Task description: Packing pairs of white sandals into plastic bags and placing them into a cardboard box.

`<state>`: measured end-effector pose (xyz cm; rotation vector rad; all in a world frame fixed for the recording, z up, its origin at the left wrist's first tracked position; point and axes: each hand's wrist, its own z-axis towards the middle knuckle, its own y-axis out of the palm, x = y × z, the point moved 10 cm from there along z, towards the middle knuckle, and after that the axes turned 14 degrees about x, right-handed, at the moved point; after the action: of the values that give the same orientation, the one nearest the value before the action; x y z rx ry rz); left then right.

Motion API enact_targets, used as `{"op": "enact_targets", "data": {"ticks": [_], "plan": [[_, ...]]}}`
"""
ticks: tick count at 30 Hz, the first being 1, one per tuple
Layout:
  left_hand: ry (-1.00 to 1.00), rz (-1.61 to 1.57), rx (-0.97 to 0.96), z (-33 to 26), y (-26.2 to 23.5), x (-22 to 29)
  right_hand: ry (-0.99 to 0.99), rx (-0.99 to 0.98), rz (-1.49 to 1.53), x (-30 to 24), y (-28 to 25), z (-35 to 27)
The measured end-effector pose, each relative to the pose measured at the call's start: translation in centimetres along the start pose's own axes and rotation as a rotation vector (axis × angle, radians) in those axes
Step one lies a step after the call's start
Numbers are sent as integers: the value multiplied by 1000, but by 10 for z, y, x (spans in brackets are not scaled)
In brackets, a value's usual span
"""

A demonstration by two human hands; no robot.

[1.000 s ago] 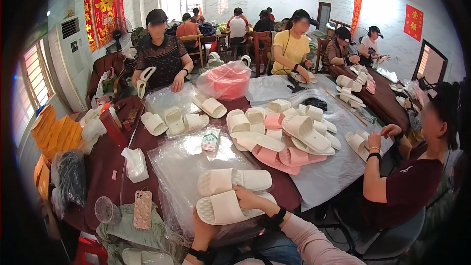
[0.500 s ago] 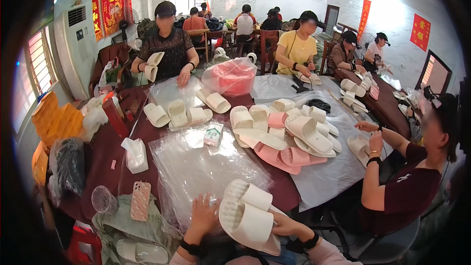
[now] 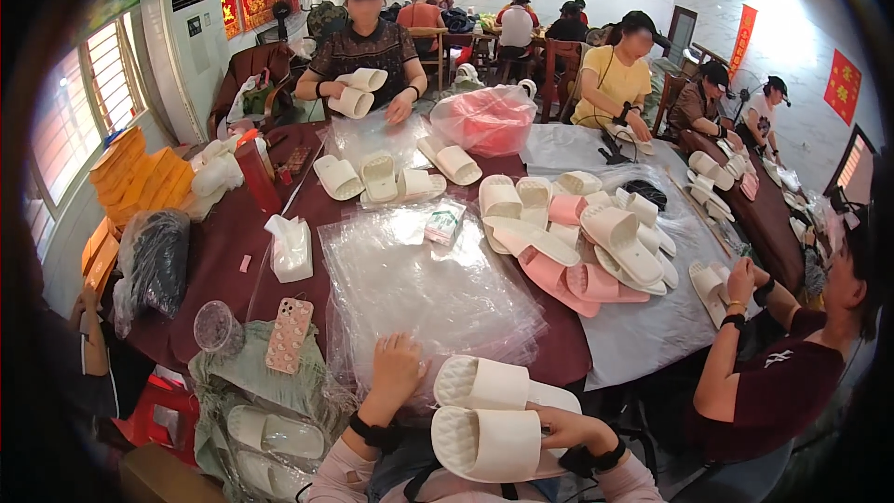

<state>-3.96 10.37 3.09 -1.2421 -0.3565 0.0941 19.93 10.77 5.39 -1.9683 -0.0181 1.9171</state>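
In my right hand is a pair of white slide slippers, one beside the other, low at the table's near edge with their toe ends to the left. My fingers close round them near the straps. My left hand lies with its fingers stretched out on a stack of clear plastic bags. It touches the near part of the stack and holds nothing that I can see. A small green-and-white packet rests on the far right part of the bags.
A heap of white and pink slippers covers the right side. A tissue pack, a phone and a clear plastic cup are at left. Bagged slippers lie lower left. A co-worker sits close on the right.
The slippers in my right hand have turned more level and moved slightly right. My left hand has shifted a little up and right onto the bags. The whole view has swung left.
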Motion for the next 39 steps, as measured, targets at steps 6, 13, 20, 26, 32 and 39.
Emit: {"op": "enact_targets", "data": {"ticks": [6,13,20,26,32,39], "plan": [[59,-410,175,0,-20,-1,-12,-77,4,-8,7,5],[-342,-817,265,13,-44,-25,-115,16,-27,-30,-3,18],[-202,-768,208,10,-36,-14,-32,87,-19,-20,-7,30],[278,-537,370,2,-52,18,27,178,-5,-14,-22,31],[-12,-690,415,7,-52,-1,30,65,162,-10,-2,24],[-104,-597,462,23,-67,-12,-24,83,251,-24,-1,26]]}}
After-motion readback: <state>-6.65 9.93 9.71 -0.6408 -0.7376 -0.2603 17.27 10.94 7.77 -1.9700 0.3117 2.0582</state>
